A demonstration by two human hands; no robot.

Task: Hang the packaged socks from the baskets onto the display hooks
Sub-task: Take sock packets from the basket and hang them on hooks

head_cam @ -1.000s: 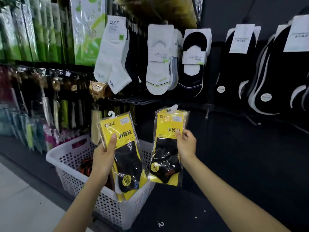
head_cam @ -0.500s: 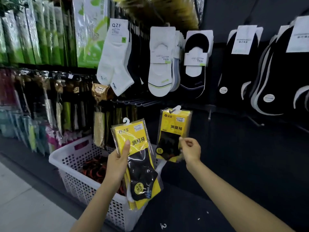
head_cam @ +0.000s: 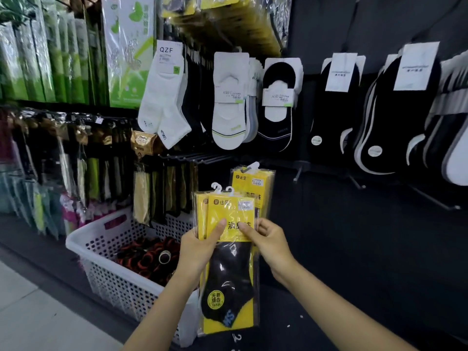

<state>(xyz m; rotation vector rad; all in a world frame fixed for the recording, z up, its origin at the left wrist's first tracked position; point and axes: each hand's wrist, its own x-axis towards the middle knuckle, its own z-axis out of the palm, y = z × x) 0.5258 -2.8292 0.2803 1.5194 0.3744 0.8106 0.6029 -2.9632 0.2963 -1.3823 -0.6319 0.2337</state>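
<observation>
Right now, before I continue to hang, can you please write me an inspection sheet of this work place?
Surface: dark ledge under the display wall; light floor at lower left.
Job's things: stack of yellow sock packs in both hands; one hanging pack behind them; white basket holds dark socks.
Clutter: small white hook loose on the ledge.
Hands: left hand grips the stack; right hand pinches its front pack.
Cables: nothing seen.
Surroundings: empty hooks, white socks, black socks hanging.

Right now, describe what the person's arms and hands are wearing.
Nothing is worn. The left grip and right grip are ungloved hands with no rings visible; both forearms are bare to the frame's edge, with no sleeve, watch or bracelet in view.
</observation>
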